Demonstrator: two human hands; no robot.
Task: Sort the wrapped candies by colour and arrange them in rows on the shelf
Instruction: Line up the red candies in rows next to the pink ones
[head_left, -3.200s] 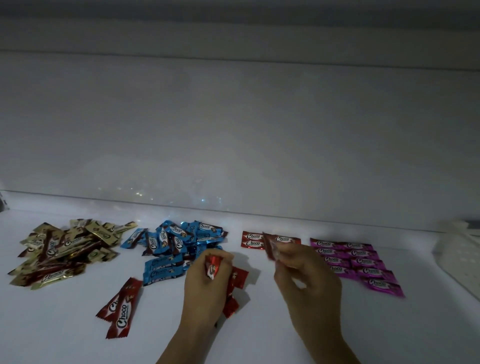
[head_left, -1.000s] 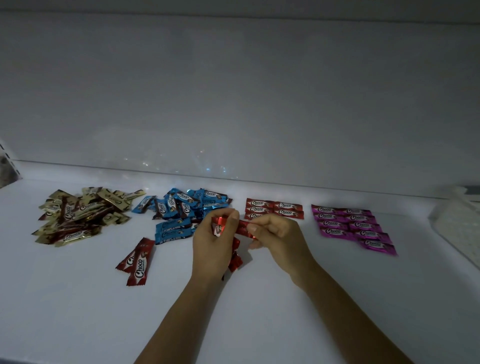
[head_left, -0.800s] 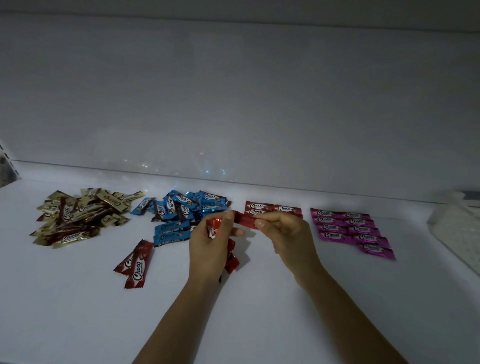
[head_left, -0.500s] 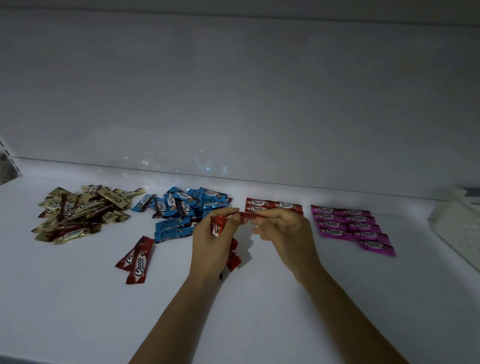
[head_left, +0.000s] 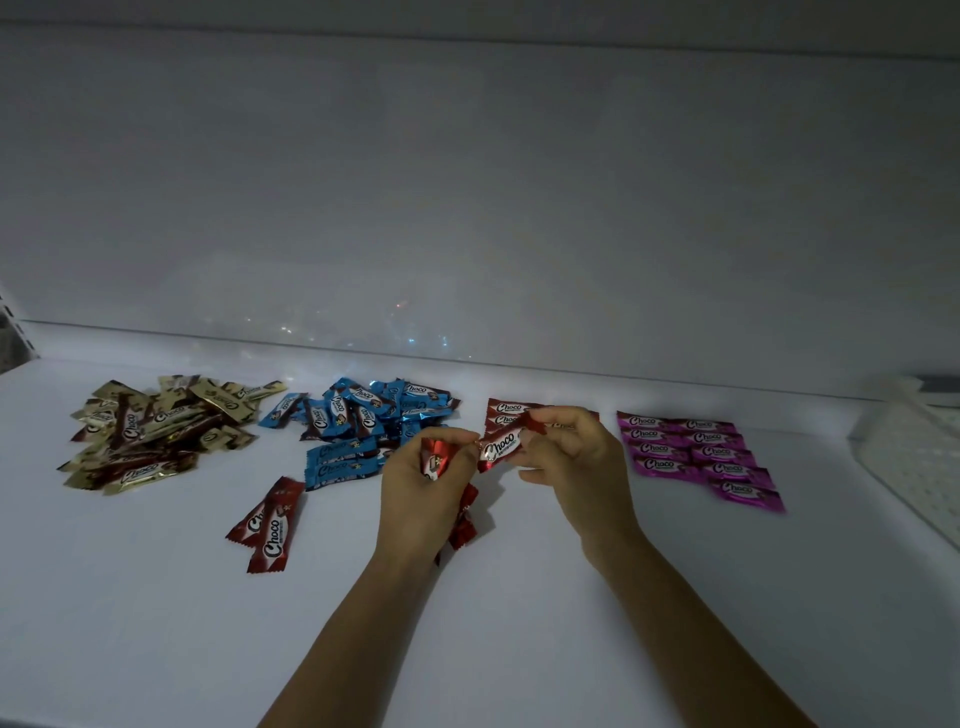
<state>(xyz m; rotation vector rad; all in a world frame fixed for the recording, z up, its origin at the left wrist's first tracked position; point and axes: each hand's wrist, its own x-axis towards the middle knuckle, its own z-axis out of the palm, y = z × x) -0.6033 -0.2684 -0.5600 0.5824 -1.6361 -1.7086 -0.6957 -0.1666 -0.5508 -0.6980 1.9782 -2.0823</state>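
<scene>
My left hand grips a bunch of red candies; more of them stick out below its palm. My right hand pinches one red candy, label up, held just right of my left thumb above the shelf. Behind my hands lies a short row of red candies, partly hidden. Pink candies lie in neat rows to the right. A blue pile and a gold pile sit to the left. Two loose red candies lie in front of the blue pile.
A white perforated basket stands at the right edge of the shelf. The shelf's white back wall rises right behind the candies. A slotted bracket shows at the far left.
My right hand has drawn one red candy out of the bunch in my left hand and turned it label up. The red row behind has gained candies since the oldest frame.
</scene>
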